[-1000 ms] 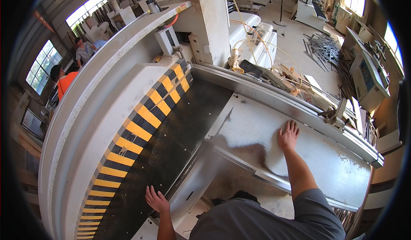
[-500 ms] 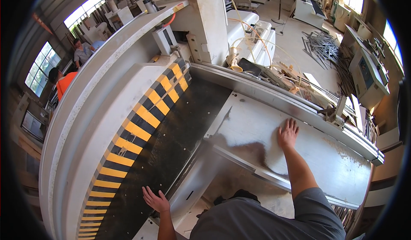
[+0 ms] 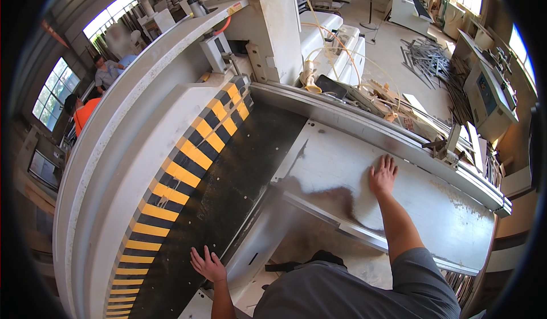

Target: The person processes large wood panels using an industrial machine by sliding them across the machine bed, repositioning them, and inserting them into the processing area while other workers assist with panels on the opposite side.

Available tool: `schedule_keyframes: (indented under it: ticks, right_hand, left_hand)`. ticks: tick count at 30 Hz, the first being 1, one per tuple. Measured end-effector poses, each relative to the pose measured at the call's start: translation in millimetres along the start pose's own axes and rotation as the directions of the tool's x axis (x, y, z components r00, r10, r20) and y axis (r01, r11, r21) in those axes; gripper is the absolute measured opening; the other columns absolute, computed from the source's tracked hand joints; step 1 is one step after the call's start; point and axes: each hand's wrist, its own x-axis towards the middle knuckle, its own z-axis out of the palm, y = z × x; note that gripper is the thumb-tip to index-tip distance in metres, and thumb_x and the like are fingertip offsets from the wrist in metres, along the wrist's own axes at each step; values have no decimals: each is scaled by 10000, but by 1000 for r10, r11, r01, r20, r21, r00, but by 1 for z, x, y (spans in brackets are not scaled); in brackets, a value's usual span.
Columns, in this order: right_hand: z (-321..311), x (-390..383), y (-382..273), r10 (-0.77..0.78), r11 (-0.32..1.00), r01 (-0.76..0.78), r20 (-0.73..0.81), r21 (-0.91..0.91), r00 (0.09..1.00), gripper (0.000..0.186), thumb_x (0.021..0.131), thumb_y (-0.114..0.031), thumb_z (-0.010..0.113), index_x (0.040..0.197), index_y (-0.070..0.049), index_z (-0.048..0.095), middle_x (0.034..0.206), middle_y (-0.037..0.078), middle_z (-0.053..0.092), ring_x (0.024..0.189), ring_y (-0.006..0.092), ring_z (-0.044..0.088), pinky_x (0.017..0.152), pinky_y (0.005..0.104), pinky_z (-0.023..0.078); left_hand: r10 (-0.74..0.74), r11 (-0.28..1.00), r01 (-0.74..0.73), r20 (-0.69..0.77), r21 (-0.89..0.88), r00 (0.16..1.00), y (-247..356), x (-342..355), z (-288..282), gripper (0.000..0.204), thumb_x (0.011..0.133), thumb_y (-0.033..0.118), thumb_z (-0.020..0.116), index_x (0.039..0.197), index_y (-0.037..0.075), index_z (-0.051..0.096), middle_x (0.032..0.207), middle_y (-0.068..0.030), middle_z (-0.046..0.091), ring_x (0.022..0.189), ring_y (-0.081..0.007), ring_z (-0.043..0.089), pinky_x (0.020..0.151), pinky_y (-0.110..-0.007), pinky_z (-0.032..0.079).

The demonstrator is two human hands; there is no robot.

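My right hand [image 3: 384,176] lies flat with fingers spread on the silvery metal side table [image 3: 421,196] of a large machine. No object is in it. Over the near end of the black machine bed [image 3: 239,165], my left hand [image 3: 209,264] is open, its fingers apart; whether it rests on the surface or hovers just above, I cannot tell. Along the bed's left side runs a pressure beam with yellow and black warning stripes [image 3: 185,162]. A long metal fence [image 3: 376,142] borders the far side of both the bed and the side table.
Beyond the fence stand a white plastic-looking container [image 3: 347,51] and scattered wood offcuts [image 3: 393,102]. A heap of grey strips [image 3: 430,60] lies on the floor farther back. Two people, one in orange [image 3: 85,114], are at the far left behind the curved machine guard [image 3: 108,85].
Both hands stay almost where they were. My view has shifted very slightly, and the person in light clothing at the far left has leaned a little.
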Motion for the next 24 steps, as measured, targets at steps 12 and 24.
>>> schedule_keyframes:
  ticks: [12, 24]
  right_hand:
    - [-1, 0, -4, -6, 1000, 7, 14, -13, 1000, 682, 974, -383, 525, 1541, -39, 368, 1642, 147, 307, 1542, 325, 212, 1254, 518, 140]
    - [26, 4, 6, -18, 999, 18, 0, -51, 1000, 673, 989, -366, 521, 1558, -49, 349, 1651, 147, 289, 1542, 327, 216, 1249, 522, 152]
  left_hand:
    - [139, 987, -103, 335, -123, 932, 8, 54, 19, 694, 994, 387, 552, 1567, 59, 337, 1662, -220, 218, 1534, -405, 203, 1257, -531, 136]
    - [514, 831, -436, 177, -346, 839, 92, 191, 98, 590, 989, 286, 599, 1504, 57, 425, 1616, -189, 322, 1483, -385, 313, 1246, -477, 241]
